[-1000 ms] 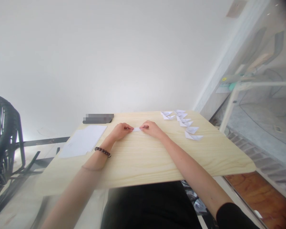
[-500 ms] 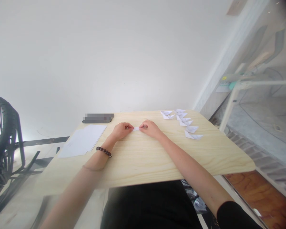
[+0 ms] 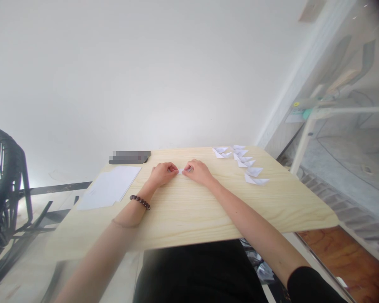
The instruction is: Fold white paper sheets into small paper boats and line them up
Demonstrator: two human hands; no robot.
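Observation:
Between my hands, over the middle of the table, is a small piece of folded white paper (image 3: pixel 180 171); most of it is hidden by my fingers. My left hand (image 3: pixel 164 173), with a dark beaded bracelet on its wrist, pinches the paper's left end. At the right end, my right hand (image 3: pixel 197 170) pinches it between thumb and fingers. Several folded white paper boats (image 3: pixel 244 160) stand at the table's back right, beyond my right hand. To the left of my left hand lies a stack of white paper sheets (image 3: pixel 109 187).
The light wooden table (image 3: pixel 192 214) has rounded corners and backs onto a white wall (image 3: pixel 177 75). A dark, partly blurred-out object (image 3: pixel 129 158) rests at its back left. There is a dark woven chair (image 3: pixel 6 185) on the left and a white metal frame (image 3: pixel 305 141) on the right.
My hands have moved slightly closer together, so less of the folded paper shows between them. Both still grip it, and the boats and sheets stay in place.

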